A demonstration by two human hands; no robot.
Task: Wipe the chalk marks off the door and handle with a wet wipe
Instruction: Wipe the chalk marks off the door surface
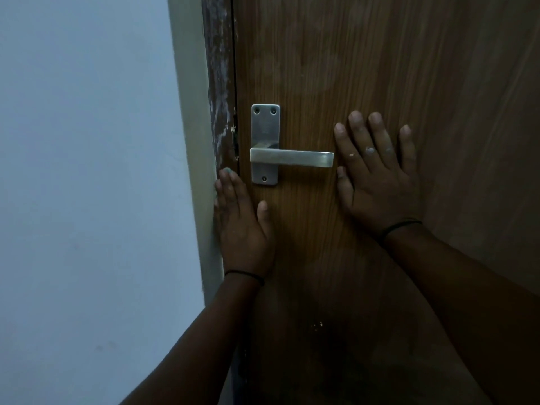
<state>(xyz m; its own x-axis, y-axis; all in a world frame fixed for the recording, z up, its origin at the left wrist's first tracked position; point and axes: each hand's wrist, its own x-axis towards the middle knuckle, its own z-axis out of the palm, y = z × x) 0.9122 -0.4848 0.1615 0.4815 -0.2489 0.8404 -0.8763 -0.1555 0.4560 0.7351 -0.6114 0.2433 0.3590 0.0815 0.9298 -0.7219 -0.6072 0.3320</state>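
A: Where do the hands sit?

B: Both lie flat on the door (380,68). The left hand (244,226) is below the handle (292,158), fingers straight and together, running up along the door's edge beside the frame (219,83). Its thumb sticks out to the right. It holds nothing.

A: And the right hand (380,182)?

B: Just right of the lever's free end, fingers spread and straight, palm against the wood. It grips nothing either. There are pale specks on its knuckles.

A: The handle itself?

B: Metal, with the lever level and pointing right from a plate (265,130) screwed near the door's left edge. It lies between the two hands; neither one touches it.

A: Any marks?

B: The frame shows whitish smears. A few pale dots sit low on the door. Each wrist wears a thin dark band (401,225). A pale wall (87,171) fills the left.
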